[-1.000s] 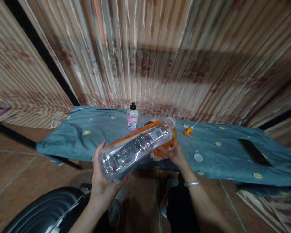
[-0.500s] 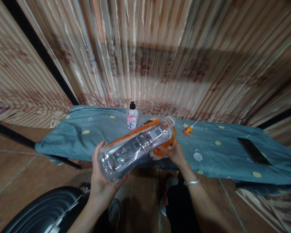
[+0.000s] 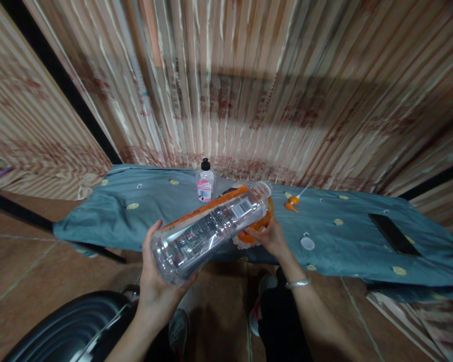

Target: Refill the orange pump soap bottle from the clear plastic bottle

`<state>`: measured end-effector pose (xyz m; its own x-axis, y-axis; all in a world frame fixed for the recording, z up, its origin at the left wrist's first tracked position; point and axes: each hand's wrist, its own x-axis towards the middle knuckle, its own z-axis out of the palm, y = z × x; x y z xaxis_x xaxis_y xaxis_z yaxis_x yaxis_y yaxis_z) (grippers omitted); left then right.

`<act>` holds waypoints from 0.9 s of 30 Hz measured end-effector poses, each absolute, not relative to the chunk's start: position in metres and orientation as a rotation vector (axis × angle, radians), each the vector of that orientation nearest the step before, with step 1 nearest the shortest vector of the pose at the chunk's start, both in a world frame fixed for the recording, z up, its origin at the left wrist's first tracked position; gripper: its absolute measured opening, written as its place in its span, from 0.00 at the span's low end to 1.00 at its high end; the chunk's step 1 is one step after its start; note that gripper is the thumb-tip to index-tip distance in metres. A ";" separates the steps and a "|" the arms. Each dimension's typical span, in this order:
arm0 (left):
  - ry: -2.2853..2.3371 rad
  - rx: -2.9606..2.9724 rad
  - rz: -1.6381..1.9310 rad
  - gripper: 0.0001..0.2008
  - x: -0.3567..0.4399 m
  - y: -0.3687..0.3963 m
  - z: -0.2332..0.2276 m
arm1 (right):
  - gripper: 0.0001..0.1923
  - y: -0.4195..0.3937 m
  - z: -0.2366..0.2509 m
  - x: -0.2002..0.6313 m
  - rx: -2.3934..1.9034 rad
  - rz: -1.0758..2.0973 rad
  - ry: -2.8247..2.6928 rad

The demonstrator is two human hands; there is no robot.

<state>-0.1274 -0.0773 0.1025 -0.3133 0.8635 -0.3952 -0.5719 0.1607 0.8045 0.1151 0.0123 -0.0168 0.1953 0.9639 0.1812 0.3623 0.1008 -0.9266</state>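
Observation:
A large clear plastic bottle (image 3: 207,236) with a printed label and barcode lies tilted in the air, its uncapped neck up to the right. My left hand (image 3: 156,281) is wrapped around its base. Just beyond the neck, my right hand (image 3: 270,236) grips an orange container (image 3: 251,234), which the bottle mostly hides. The bottle's mouth is over or beside the container's top; I cannot tell which. Under the container a pale frilly edge (image 3: 245,245) shows. An orange pump head (image 3: 292,202) with a whitish tube lies on the cloth to the right.
A blue-green patterned cloth covers the narrow table (image 3: 335,241). On it are a small black-capped bottle (image 3: 205,183), a white round cap (image 3: 307,243) and a dark phone-like slab (image 3: 392,234). A black round stool (image 3: 79,327) is at lower left; striped curtains (image 3: 226,100) hang behind.

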 end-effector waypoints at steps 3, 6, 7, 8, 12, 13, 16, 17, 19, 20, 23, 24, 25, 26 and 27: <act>1.188 0.347 1.479 0.52 -0.128 -0.077 0.103 | 0.39 0.013 -0.018 0.115 -1.447 0.743 -1.339; 1.189 0.335 1.483 0.52 -0.127 -0.077 0.104 | 0.39 0.014 -0.021 0.116 -1.429 0.728 -1.352; 1.190 0.325 1.485 0.51 -0.127 -0.077 0.104 | 0.39 0.014 -0.022 0.116 -1.433 0.725 -1.351; 1.189 0.318 1.486 0.51 -0.127 -0.077 0.105 | 0.40 0.014 -0.023 0.117 -1.438 0.725 -1.351; 1.205 0.332 1.476 0.50 -0.128 -0.077 0.104 | 0.40 0.014 -0.025 0.117 -1.430 0.725 -1.354; 1.206 0.333 1.472 0.50 -0.128 -0.077 0.103 | 0.40 0.014 -0.024 0.117 -1.416 0.731 -1.353; 1.194 0.320 1.474 0.48 -0.129 -0.077 0.102 | 0.40 0.013 -0.022 0.116 -1.389 0.756 -1.343; 1.190 0.317 1.481 0.48 -0.128 -0.077 0.102 | 0.39 0.013 -0.021 0.116 -1.393 0.760 -1.341; 1.194 0.309 1.486 0.49 -0.128 -0.077 0.102 | 0.39 0.013 -0.021 0.116 -1.421 0.752 -1.339; 1.200 0.301 1.483 0.49 -0.128 -0.077 0.102 | 0.38 0.013 -0.021 0.116 -1.433 0.748 -1.340; 1.209 0.320 1.476 0.51 -0.128 -0.077 0.103 | 0.38 0.014 -0.024 0.117 -1.438 0.733 -1.353; 1.213 0.328 1.473 0.51 -0.128 -0.077 0.104 | 0.38 0.014 -0.025 0.118 -1.436 0.731 -1.356; 1.219 0.334 1.471 0.52 -0.128 -0.077 0.104 | 0.39 0.014 -0.026 0.118 -1.434 0.730 -1.357; 1.223 0.333 1.468 0.52 -0.128 -0.077 0.104 | 0.39 0.015 -0.027 0.119 -1.432 0.727 -1.357; 1.227 0.324 1.465 0.53 -0.128 -0.077 0.104 | 0.39 0.015 -0.028 0.119 -1.431 0.722 -1.357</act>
